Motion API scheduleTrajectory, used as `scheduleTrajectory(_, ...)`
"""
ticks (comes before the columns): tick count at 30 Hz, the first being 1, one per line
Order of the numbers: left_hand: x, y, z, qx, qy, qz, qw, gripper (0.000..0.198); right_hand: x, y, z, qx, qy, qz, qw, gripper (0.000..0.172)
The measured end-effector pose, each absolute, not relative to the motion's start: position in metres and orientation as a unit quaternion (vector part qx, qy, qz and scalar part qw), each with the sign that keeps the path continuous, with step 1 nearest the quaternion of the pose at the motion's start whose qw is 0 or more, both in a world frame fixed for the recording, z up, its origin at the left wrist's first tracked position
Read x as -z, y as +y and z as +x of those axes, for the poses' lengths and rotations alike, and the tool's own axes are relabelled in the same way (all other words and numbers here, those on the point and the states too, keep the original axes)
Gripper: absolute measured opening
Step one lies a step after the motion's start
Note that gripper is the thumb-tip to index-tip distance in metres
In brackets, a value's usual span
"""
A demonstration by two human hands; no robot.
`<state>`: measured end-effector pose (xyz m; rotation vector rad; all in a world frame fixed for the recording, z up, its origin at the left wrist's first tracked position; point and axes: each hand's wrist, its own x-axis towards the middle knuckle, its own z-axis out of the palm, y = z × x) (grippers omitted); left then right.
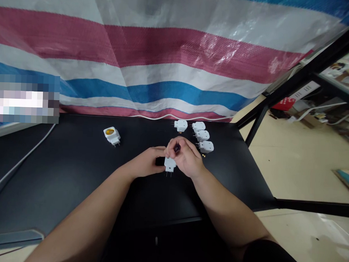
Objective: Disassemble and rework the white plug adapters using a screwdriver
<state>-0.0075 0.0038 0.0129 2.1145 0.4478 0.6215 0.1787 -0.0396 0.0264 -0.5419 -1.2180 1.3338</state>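
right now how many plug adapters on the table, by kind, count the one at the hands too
white plug adapter with yellow centre: 1
plain white plug adapters in the far group: 4
white plug adapter at the left hand: 1
total: 6

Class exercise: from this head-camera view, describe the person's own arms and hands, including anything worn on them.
The left hand and right hand are bare, with no gloves, watch or bracelet showing. Both forearms are bare too. A dark sleeve shows at the bottom edge, on the right arm.
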Motion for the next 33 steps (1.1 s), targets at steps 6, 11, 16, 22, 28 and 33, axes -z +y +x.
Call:
scheduleTrajectory(6,-0.0117,0.0039,-0.0079,-0.248,0.176,0.846,0.437,0.023,-0.0204,-0.0386,0.177,-0.558,-0.533,-0.189,0.607,0.026)
scheduleTrajectory(11,-0.0133,0.0039,-0.0073,-0.243,0.18,0.847,0.438,0.022,-0.0254,-0.0397,0.179,-0.568,-0.528,-0.218,0.593,0.038)
scheduleTrajectory(16,-0.0145,0.0043,-0.0077,-0.243,0.171,0.847,0.441,0.032,-0.0203,-0.0408,0.1778,-0.572,-0.525,-0.152,0.611,0.018)
scheduleTrajectory(22,-0.0118,0.0041,-0.0075,-0.248,0.17,0.842,0.447,0.025,-0.0192,-0.0387,0.1794,-0.529,-0.552,-0.221,0.606,0.021)
scheduleTrajectory(28,-0.0146,0.0042,-0.0073,-0.241,0.174,0.841,0.452,0.027,-0.0219,-0.0415,0.1765,-0.568,-0.516,-0.23,0.598,0.04)
scheduleTrajectory(33,-0.0156,0.0038,-0.007,-0.246,0.173,0.842,0.448,0.028,-0.0203,-0.0411,0.1748,-0.545,-0.528,-0.206,0.617,0.031)
